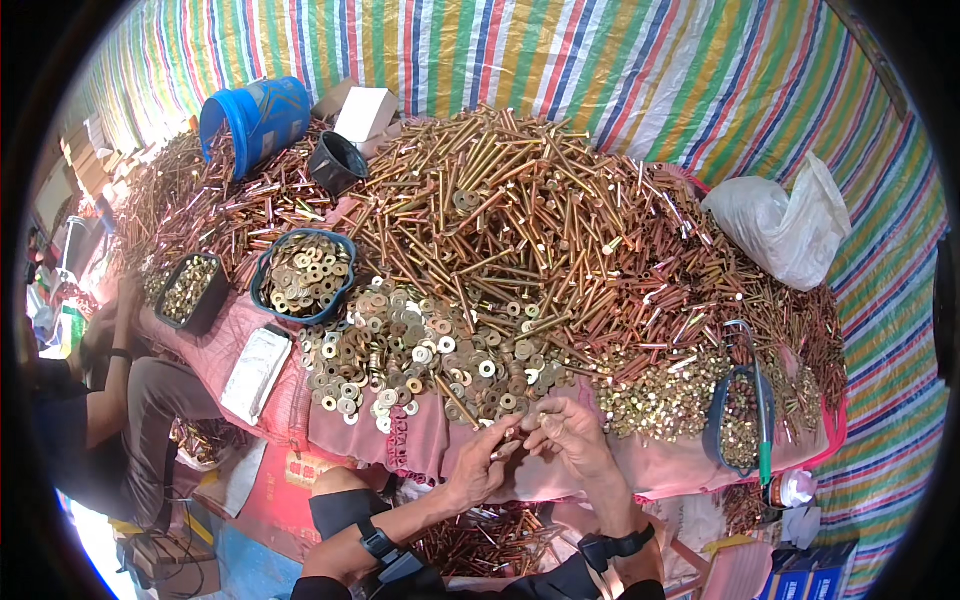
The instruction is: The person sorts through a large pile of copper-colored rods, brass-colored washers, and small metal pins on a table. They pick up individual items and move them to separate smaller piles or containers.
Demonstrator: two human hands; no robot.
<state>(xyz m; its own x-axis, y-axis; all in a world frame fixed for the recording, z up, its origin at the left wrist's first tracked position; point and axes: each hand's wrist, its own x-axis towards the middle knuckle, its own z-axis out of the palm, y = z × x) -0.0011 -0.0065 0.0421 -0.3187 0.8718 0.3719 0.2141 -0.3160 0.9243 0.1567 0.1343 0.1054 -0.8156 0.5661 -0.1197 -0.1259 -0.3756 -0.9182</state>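
Just off the front edge of the table, my left hand (pixel 478 468) is closed around a metal bolt (pixel 456 402); its long shank points up and left over the washers. My right hand (pixel 575 440) is close beside it, fingertips pinched together near the bolt's end. Whatever sits between those right fingertips is hidden. Beyond my hands spreads a pile of flat round washers (pixel 420 340). Small brassy nuts (pixel 660 400) lie in a heap to the right. A large mound of long golden bolts (pixel 500 210) rises behind both.
A blue tub (pixel 255 275) of washers and a dark tub (pixel 165 312) of nuts stand left; a blue basket (pixel 715 425) of nuts stands right. A tipped blue bucket (pixel 295 105), black cup (pixel 338 163) and white sack (pixel 775 228) rest around the mound. Another person (pixel 95 420) sits left.
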